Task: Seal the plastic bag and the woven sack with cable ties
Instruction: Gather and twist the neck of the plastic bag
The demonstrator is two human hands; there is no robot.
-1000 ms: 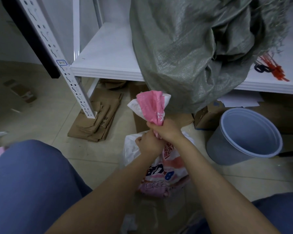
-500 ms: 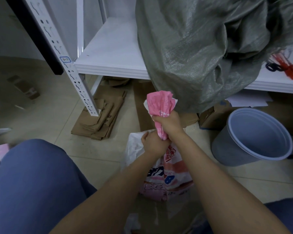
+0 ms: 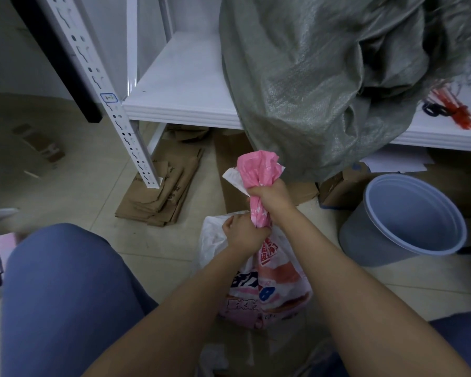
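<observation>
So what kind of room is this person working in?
Probably a storeroom or packing area: a white slotted metal shelving rack, flattened brown cardboard boxes on the tiled floor, and a large grey-green woven sack lying on it near red cable ties.

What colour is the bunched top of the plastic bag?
The bag top is pink with a white edge, head view.
</observation>
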